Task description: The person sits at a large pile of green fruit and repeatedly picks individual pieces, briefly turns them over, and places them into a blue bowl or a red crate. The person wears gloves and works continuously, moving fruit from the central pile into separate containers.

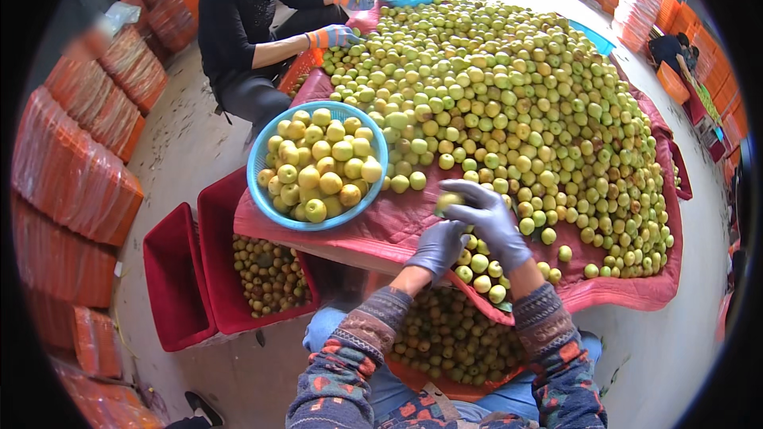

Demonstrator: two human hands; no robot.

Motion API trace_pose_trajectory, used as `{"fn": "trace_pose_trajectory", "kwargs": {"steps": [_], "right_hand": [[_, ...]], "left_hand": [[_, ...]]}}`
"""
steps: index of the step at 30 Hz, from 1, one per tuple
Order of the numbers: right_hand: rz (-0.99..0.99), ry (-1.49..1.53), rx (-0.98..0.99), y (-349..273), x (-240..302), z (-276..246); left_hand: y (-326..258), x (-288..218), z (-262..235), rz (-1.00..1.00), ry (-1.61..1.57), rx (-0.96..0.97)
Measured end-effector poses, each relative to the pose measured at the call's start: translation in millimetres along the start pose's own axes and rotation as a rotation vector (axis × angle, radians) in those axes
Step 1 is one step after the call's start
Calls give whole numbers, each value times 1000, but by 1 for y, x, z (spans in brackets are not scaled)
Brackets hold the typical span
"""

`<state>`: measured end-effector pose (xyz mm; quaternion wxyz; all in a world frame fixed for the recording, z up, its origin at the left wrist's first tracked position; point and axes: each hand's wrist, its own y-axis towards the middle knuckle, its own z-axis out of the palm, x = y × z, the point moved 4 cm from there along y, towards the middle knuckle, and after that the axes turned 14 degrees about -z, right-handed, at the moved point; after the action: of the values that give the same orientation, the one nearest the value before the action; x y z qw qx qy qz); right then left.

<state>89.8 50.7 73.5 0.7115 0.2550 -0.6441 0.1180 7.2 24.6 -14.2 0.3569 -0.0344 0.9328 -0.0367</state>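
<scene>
In grey gloves, my two hands meet over the front edge of a table covered with red padded cloth. My right hand has its fingers closed around a round yellow-green fruit. Just below it, my left hand is closed, its fingertips against the right hand; whatever it may hold is hidden. A big heap of the same fruit covers most of the table. Left of my hands, a blue basket full of yellower fruit stands on the cloth.
Below my hands, an orange crate of fruit sits between my knees. Dark red crates stand at the left, one partly filled. Across the left corner, a co-worker in striped gloves handles fruit beside another blue basket. Wrapped orange crates line the left side.
</scene>
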Motion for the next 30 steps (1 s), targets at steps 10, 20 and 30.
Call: {"fn": "trace_pose_trajectory", "kwargs": {"steps": [10, 20, 30], "right_hand": [[-188, -169, 37, 92, -13, 95], [203, -1553, -213, -62, -60, -141], [-366, -999, -197, -97, -28, -110]], "left_hand": [[18, 52, 90, -361, -531, 317], [5, 10, 21, 112, -398, 315], [2, 2, 15, 6, -517, 454]]}}
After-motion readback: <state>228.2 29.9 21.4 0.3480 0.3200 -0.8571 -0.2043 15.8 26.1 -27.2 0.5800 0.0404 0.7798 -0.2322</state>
